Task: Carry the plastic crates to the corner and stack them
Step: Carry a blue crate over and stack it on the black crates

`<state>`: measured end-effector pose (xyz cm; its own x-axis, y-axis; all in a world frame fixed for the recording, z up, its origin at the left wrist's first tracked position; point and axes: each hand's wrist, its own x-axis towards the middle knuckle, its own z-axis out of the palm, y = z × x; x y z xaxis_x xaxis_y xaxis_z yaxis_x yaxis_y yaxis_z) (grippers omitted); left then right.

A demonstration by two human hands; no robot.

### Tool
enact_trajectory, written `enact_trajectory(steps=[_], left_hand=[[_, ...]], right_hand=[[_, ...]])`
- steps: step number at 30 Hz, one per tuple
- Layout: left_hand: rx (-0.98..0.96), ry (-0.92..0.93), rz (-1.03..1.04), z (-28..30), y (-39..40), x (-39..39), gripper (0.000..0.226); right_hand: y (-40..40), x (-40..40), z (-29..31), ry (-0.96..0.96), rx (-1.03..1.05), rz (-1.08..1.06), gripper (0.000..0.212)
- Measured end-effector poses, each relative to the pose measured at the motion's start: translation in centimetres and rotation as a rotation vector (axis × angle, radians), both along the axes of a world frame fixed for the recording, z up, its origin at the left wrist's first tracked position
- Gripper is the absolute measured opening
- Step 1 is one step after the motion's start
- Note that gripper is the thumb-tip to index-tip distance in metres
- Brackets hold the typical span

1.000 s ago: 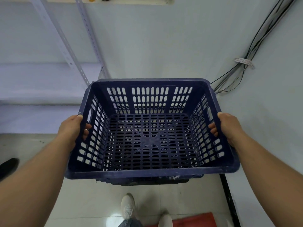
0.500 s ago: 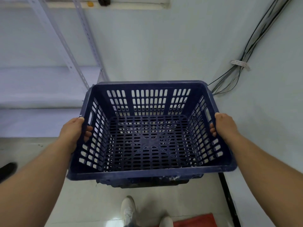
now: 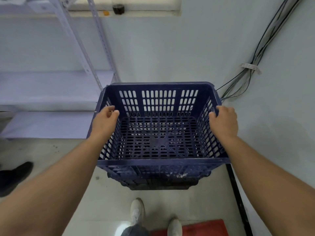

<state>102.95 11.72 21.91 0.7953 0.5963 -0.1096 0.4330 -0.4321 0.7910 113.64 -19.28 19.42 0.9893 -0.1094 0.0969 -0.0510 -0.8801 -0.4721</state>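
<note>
A dark blue slotted plastic crate (image 3: 158, 92) sits in the corner, nested on top of another blue crate (image 3: 153, 173) with a darker one (image 3: 158, 185) under that. My left hand (image 3: 104, 120) is over the top crate's left rim, fingers loosely curled and out of the handle slot. Over the right rim is my right hand (image 3: 225, 120), its fingers bent beside the wall with no plain grip on it. The top crate is empty.
A grey metal shelf rack (image 3: 51, 89) stands left of the stack. Black cables (image 3: 252, 65) run down the right wall into the corner. My white shoes (image 3: 137, 212) are on the pale floor, a red mat (image 3: 204, 227) lies by them, and another person's dark shoe (image 3: 15, 176) is at left.
The crate went down and forward onto the stack in the corner. Both hands came out of the side handle slots and now sit over the rims.
</note>
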Motion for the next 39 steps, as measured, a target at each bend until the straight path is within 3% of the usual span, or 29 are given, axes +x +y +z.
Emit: enact_trajectory(steps=[6,15,24,39], left_hand=[[-0.171,-0.017,-0.145,-0.1,-3.7,-2.2,0.027],[-0.328,-0.044,-0.438,0.5,-7.1,-6.6,0.016],[-0.413,0.026,-0.715,-0.2,-10.2,-13.3,0.012],[-0.451,0.186,-1.197,-2.5,-23.6,-29.1,0.011]], right_hand=[[-1.1,-5.6,1.4,-0.023,0.127,-0.079,0.030],[-1.9,-17.9,2.2,-0.028,0.133,-0.331,0.032],[-1.4,-31.4,1.4,0.022,0.111,-0.600,0.029],[-9.1,-56.8,0.3,0.046,0.158,-1.115,0.027]])
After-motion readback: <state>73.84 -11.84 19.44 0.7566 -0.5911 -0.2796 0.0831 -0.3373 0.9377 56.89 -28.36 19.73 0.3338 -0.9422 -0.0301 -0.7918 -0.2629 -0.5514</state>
